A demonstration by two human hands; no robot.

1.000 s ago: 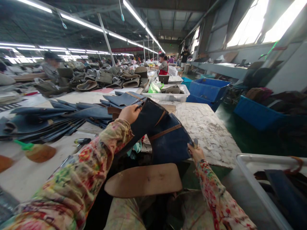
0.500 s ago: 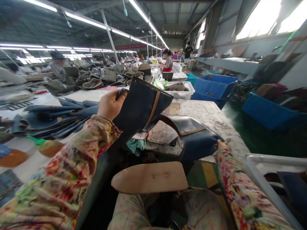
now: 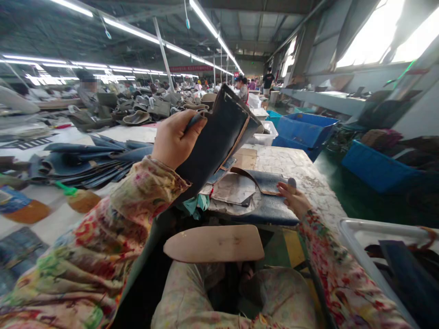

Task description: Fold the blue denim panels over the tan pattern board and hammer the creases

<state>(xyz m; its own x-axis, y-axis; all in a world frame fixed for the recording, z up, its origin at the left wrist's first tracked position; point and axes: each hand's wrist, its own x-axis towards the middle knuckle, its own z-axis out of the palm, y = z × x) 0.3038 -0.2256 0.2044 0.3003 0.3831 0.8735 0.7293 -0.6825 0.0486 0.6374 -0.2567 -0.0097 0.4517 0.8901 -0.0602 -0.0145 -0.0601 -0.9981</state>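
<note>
My left hand (image 3: pixel 180 137) grips the edge of a dark blue leather piece (image 3: pixel 214 137) between thumb and fingers. The leather, crossed by a narrow brown strip, is raised and tilted above the table. Over the table to the right, my right hand (image 3: pixel 295 197) has its fingers stretched out, with a grey cover on one fingertip. Just beside those fingers lies a second dark blue leather piece (image 3: pixel 274 209), flat on the table. A rounded wooden board (image 3: pixel 216 244) sits above my lap.
Stacked blue leather pieces (image 3: pixel 89 160) lie to the left, near a green-nozzled bottle (image 3: pixel 80 196). At right stands a white bin (image 3: pixel 350 228) holding dark pieces. Blue crates (image 3: pixel 305 130) are on the floor beyond the worktable (image 3: pixel 291 162). A co-worker (image 3: pixel 243 89) is farther back.
My right hand has let go of the second leather piece, which now lies flat, and has moved inward. The piece in my left hand has shifted up and to the right.
</note>
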